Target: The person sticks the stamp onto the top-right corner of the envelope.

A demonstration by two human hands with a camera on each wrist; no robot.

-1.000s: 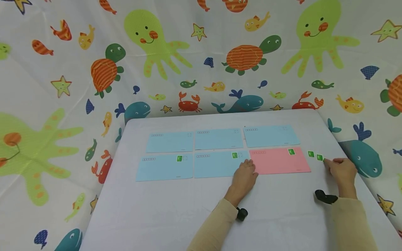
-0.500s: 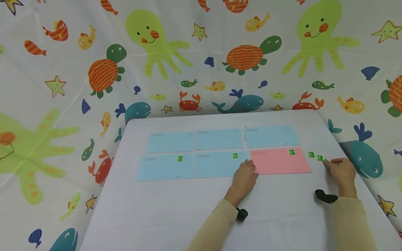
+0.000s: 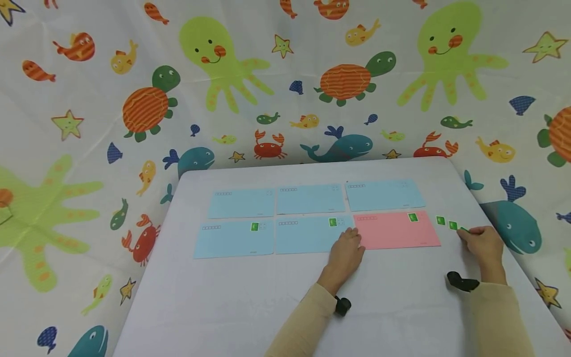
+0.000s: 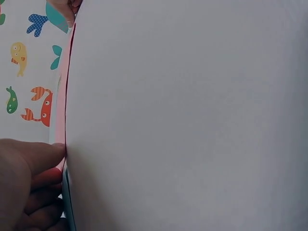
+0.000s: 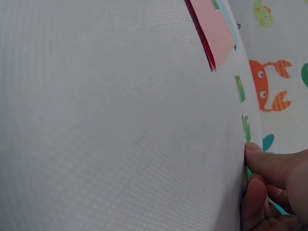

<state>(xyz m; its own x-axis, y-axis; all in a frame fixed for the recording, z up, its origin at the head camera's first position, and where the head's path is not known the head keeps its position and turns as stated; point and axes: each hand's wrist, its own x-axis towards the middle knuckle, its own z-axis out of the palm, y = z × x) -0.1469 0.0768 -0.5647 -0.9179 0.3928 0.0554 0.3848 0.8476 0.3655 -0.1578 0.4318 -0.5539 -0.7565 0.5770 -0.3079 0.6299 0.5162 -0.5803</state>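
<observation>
My left hand [image 3: 345, 253] rests on the near row of envelopes, its fingertips over the seam between the middle blue envelope [image 3: 303, 240] and the pink envelope [image 3: 397, 233]. Far to the right, my right hand [image 3: 485, 248] pinches a small green stamp [image 3: 464, 229] between thumb and fingers, low over the white table. Most of that stamp is hidden by the fingers. Two more green stamps lie just left of it, one [image 3: 453, 225] close to the fingertips and another [image 3: 440, 220] nearer the pink envelope. The pink envelope bears a stamp [image 3: 413, 217] at its upper right.
Another blue envelope [image 3: 232, 243] with a green stamp [image 3: 255, 226] lies at the near left. The middle blue one also carries a stamp [image 3: 333, 222]. Three blue envelopes make up the far row, such as the right one [image 3: 383, 195]. A sea-animal curtain [image 3: 285, 74] hangs behind the table.
The right hand has lifted very slightly, and more of the stamp shows at its fingertips. The left hand stays in place. The head view has shifted a little.
</observation>
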